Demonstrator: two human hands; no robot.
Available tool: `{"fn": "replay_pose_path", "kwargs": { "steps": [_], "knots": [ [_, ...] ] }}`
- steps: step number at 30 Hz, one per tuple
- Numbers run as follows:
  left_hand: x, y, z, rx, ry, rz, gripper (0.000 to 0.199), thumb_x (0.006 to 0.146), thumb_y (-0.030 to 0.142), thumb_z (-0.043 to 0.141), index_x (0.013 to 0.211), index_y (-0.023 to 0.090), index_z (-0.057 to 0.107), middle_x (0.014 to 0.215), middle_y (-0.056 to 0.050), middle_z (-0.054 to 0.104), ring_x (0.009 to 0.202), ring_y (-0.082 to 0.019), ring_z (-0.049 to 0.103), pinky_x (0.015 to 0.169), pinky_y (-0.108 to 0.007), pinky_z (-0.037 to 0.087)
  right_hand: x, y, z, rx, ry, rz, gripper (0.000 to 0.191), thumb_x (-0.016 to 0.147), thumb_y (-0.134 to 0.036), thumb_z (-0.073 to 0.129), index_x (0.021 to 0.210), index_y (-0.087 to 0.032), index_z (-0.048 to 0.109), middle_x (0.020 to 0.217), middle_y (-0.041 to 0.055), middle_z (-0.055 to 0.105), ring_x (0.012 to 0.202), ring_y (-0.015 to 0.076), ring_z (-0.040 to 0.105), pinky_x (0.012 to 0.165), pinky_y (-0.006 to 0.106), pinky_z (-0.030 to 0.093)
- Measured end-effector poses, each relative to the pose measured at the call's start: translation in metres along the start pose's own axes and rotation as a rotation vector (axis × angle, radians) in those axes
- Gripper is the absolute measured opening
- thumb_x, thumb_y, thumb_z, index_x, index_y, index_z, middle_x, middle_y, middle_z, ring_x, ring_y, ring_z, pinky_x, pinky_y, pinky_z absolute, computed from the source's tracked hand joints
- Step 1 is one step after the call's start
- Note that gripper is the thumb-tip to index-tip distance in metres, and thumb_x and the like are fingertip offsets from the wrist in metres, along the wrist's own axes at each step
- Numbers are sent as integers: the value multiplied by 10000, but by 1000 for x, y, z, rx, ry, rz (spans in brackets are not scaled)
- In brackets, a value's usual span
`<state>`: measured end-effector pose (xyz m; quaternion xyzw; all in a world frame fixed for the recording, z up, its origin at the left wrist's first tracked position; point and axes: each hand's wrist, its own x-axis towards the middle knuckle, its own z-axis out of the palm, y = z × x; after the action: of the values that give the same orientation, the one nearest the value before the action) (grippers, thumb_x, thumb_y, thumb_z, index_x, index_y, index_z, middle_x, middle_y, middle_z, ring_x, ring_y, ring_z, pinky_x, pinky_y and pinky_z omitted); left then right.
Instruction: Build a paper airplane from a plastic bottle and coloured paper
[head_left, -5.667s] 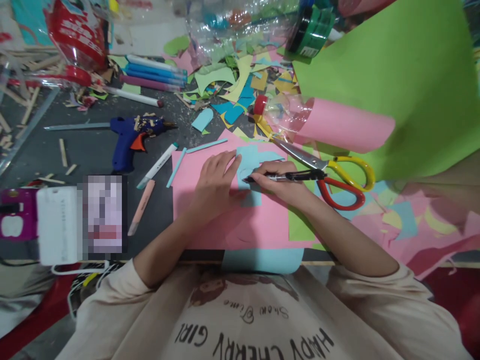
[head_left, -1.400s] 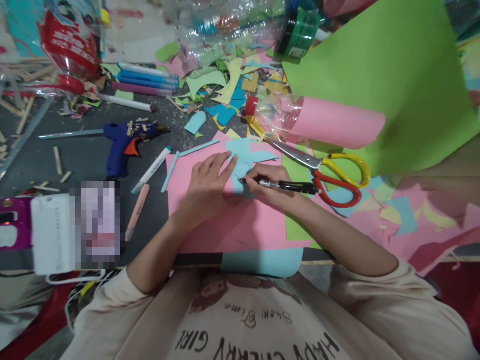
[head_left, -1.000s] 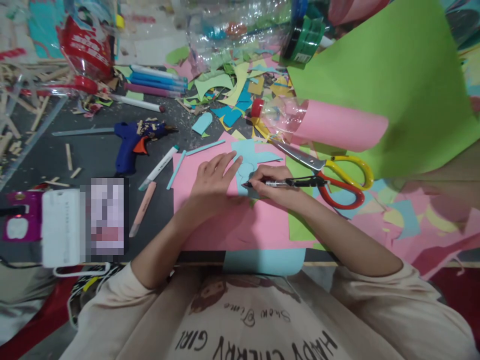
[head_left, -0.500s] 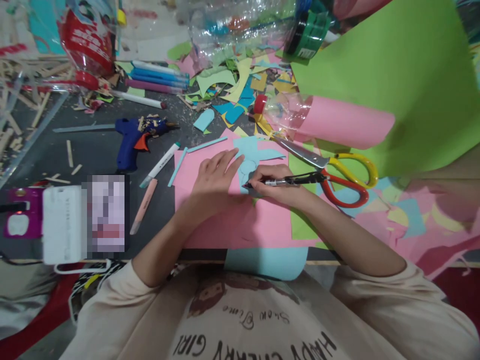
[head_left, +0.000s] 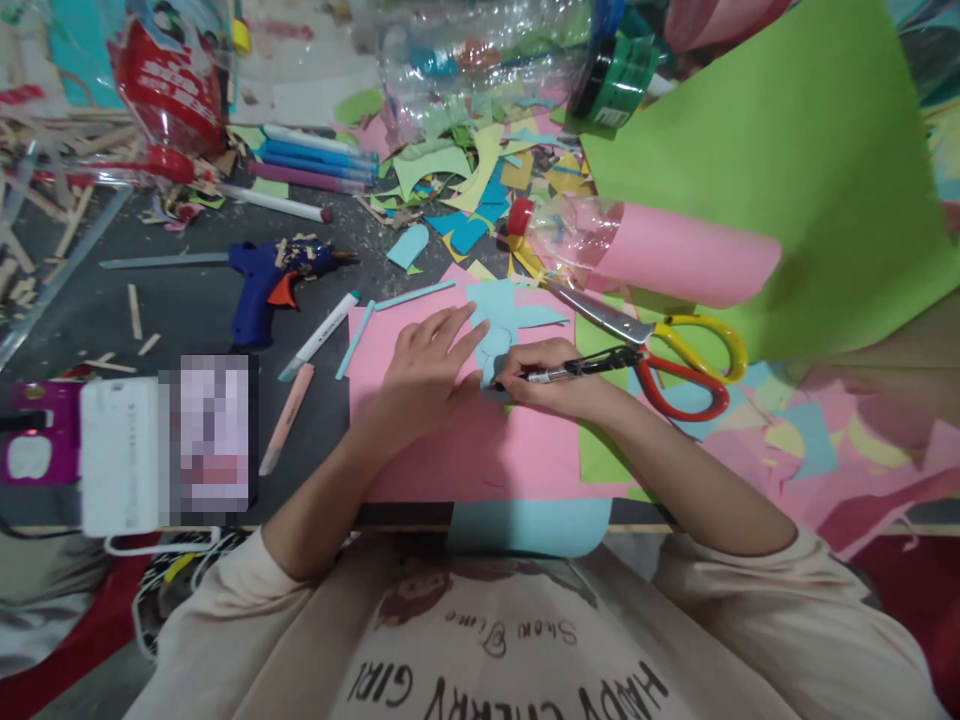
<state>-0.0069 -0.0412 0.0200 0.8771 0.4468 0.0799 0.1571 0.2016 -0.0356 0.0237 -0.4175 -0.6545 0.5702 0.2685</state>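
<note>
Dark grey counter [head_left: 180, 300], head view, strewn with craft materials. Far side: one clear plastic bottle with red label [head_left: 172, 85]; heap of multicoloured paper offcuts [head_left: 484, 170]; one large bright-green sheet [head_left: 787, 170], at right. Before the green sheet: one clear, red-capped bottle with pink paper around its body [head_left: 570, 235], lying on its side.

Centre: one pink paper sheet [head_left: 427, 460]; upon it, one light-blue paper piece [head_left: 491, 300] bearing a thin, dark, curved outline. Left hand [head_left: 427, 365]: laid palm down, fingers spread, thumb and forefinger at the left edge of the blue piece; its grip is loose and closes on nothing. Right hand [head_left: 551, 375]: grip drawn in around one slim black-and-clear pen [head_left: 592, 365], held low near the point. Pen slanted, tip at the lower part of the blue piece; contact cannot be told, fingers being in the way.

Right of centre: one pair of steel scissors with yellow and red handles [head_left: 611, 318], between bottle and right hand.

Left: one dark-blue glue gun with orange trigger [head_left: 251, 290]; below it, one white marker with green end [head_left: 322, 335] and one peach marker [head_left: 289, 418]; near the counter's edge, one white box-shaped device [head_left: 120, 455].
</note>
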Motion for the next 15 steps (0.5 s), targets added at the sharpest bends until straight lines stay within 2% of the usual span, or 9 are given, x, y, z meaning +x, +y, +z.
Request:
{"fn": "replay_pose_path", "kwargs": {
  "steps": [3, 8, 15],
  "knots": [
    [1, 1, 2, 17, 15, -8, 503, 948, 244, 513, 1441, 145, 529, 1551, -187, 489, 1395, -341, 471, 1083, -473, 402, 0, -1, -2, 44, -42, 21, 138, 712, -212, 540, 576, -204, 526, 546, -38, 531, 527, 95, 419, 530, 251, 324],
    [1, 1, 2, 13, -5, -26, 527, 925, 239, 541, 1447, 166, 520, 1564, -175, 477, 1402, -343, 464, 1092, -484, 398, 1, -2, -1, 15, 9, 29, 287, 789, -323, 581, 552, -210, 466, 521, -50, 462, 519, 90, 368, 528, 256, 292],
    [1, 0, 4, 21, 50, -2, 494, 959, 295, 501, 1432, 155, 537, 1535, -181, 510, 1385, -335, 487, 1075, -472, 406, 1, 0, -1, 33, -26, 27, 269, 774, -273, 556, 540, -215, 437, 520, -55, 435, 518, 89, 358, 520, 259, 282]
  ]
}}
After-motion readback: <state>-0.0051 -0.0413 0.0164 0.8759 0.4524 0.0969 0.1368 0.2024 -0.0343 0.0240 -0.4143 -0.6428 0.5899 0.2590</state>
